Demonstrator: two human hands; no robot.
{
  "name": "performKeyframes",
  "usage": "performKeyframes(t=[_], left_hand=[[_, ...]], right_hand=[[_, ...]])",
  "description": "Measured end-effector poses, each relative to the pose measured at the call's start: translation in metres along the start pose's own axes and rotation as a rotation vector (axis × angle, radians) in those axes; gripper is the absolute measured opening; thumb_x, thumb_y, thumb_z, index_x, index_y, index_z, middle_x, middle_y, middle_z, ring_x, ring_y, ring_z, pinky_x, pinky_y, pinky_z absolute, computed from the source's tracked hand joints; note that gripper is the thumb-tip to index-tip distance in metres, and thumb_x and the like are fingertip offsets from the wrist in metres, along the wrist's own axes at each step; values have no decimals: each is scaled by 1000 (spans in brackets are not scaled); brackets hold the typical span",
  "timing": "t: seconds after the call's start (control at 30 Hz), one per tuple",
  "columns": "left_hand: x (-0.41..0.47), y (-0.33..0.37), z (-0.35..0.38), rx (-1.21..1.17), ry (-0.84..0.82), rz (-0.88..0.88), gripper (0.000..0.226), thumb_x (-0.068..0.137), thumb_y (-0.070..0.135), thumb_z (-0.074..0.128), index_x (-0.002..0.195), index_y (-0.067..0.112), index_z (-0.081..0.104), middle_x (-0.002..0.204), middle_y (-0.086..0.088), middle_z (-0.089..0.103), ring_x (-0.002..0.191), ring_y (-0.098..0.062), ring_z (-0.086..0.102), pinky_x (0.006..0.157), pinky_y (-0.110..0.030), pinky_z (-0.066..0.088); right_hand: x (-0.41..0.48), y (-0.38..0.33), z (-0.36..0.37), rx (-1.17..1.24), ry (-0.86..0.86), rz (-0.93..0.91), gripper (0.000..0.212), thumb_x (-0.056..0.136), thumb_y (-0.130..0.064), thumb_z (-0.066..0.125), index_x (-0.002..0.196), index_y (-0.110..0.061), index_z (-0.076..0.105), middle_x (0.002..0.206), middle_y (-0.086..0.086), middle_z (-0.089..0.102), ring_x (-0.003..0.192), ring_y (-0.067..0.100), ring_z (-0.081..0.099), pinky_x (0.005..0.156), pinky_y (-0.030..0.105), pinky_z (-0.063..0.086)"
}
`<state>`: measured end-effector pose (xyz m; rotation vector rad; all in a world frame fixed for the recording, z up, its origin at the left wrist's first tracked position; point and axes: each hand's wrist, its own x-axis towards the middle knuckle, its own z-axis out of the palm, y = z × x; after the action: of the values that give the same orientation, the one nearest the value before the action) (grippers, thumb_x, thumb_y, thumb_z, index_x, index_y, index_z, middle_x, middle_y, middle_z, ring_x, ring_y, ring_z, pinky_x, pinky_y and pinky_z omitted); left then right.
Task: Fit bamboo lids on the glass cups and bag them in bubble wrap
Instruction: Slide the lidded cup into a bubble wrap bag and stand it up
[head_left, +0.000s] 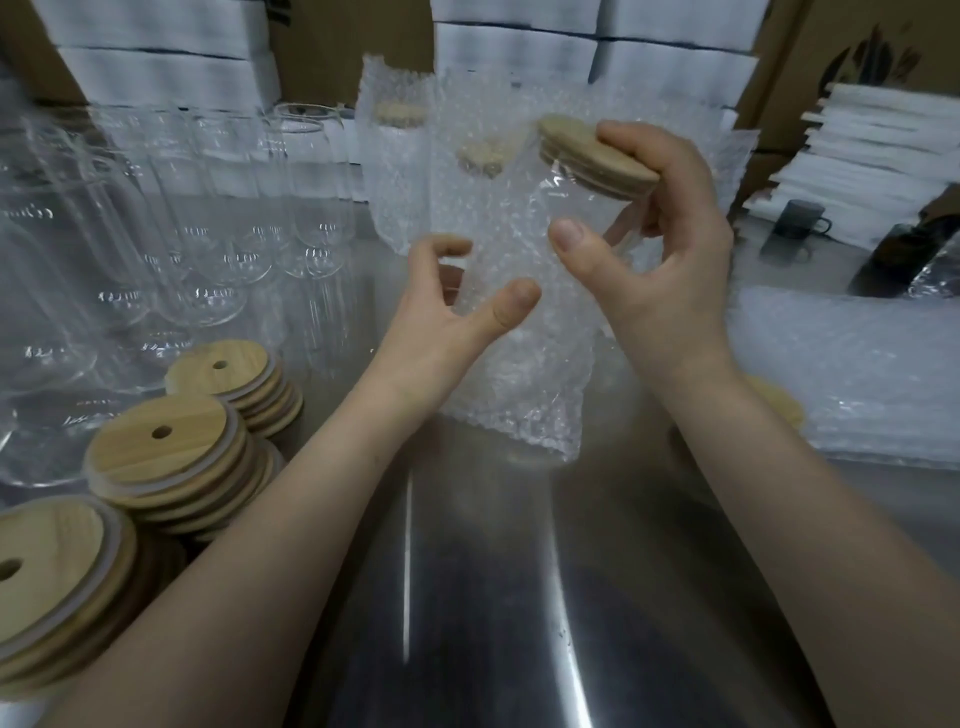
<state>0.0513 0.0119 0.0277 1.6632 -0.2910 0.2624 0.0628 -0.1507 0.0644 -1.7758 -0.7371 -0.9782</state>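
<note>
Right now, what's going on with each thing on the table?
Glass cup: lidded, tilted, partly in bag.
Bamboo lid: on cup, gripped by right hand.
Bubble wrap bag: mouth open, held by left hand.
Spare lids: stacked, unused.
Bare glass cups: standing, lidless.
Bagged cups: lidded, wrapped, standing.

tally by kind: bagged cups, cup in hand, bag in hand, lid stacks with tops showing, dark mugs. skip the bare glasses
bagged cups: 2
lidded cup in right hand: 1
bag in left hand: 1
lid stacks: 3
dark mug: 1
total: 8
</note>
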Motion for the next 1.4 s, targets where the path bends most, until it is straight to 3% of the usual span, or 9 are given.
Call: performKeyframes(t=[0.1,0.23,0.5,0.57,0.77,0.83,0.93,1.13,1.4], left_hand=[[-1,-6,-5,-65,-198,-24,83,62,37,85,134,16,47,128,-3,64,117,-16,63,104,-44,48],[0,-11,-4,-22,-232,1,81,71,8,86,139,15,44,133,-1,62,122,-13,60,107,-40,46],[-4,-5,2,-73,-48,90,78,69,17,85,135,14,45,132,-2,60,123,-12,58,109,-42,44],[-5,-3,3,-90,-26,94,78,69,14,85,136,10,44,132,-5,59,122,-12,58,109,-40,45],[-6,-3,3,-104,8,88,74,70,6,85,132,4,45,124,-4,62,115,-8,61,103,-32,48],[-4,-4,3,-114,14,73,77,66,12,84,132,5,44,121,0,62,114,-8,62,103,-36,49],[0,-10,2,-144,17,47,86,61,13,84,135,3,40,126,-8,59,119,-21,61,106,-49,47],[5,-21,-3,-163,-2,23,95,59,14,87,140,13,37,131,-3,59,119,-13,61,103,-40,50],[8,-24,-6,-170,-78,12,89,57,18,90,134,23,46,127,1,65,115,-13,65,100,-37,52]], right_hand=[[1,3,-2,6,59,22,42,85,-26,69,121,-13,53,114,-11,53,90,-4,50,74,16,40],[0,4,-1,8,58,60,42,84,-26,70,121,-12,54,114,-13,53,92,-5,51,76,15,41],[-3,-8,6,-46,-73,43,46,81,-37,69,121,-19,55,116,-12,56,102,13,58,86,52,48],[-2,-10,6,-32,-77,58,46,81,-36,70,120,-18,55,116,-12,56,101,12,58,87,50,48],[1,-8,6,-40,-160,84,42,84,-32,68,122,-18,55,117,-5,53,94,7,52,79,12,38],[3,-5,5,-35,-192,102,39,88,-38,56,124,-24,53,120,7,48,96,11,51,82,14,41],[3,1,1,4,-235,117,42,92,-16,41,133,-23,45,119,11,40,102,20,50,93,31,47],[6,7,-2,24,-173,120,64,68,10,39,125,-19,45,108,10,47,82,28,56,77,42,51],[9,14,-11,-359,-156,-159,20,73,13,55,88,3,63,83,17,59,80,30,54,74,32,41]])
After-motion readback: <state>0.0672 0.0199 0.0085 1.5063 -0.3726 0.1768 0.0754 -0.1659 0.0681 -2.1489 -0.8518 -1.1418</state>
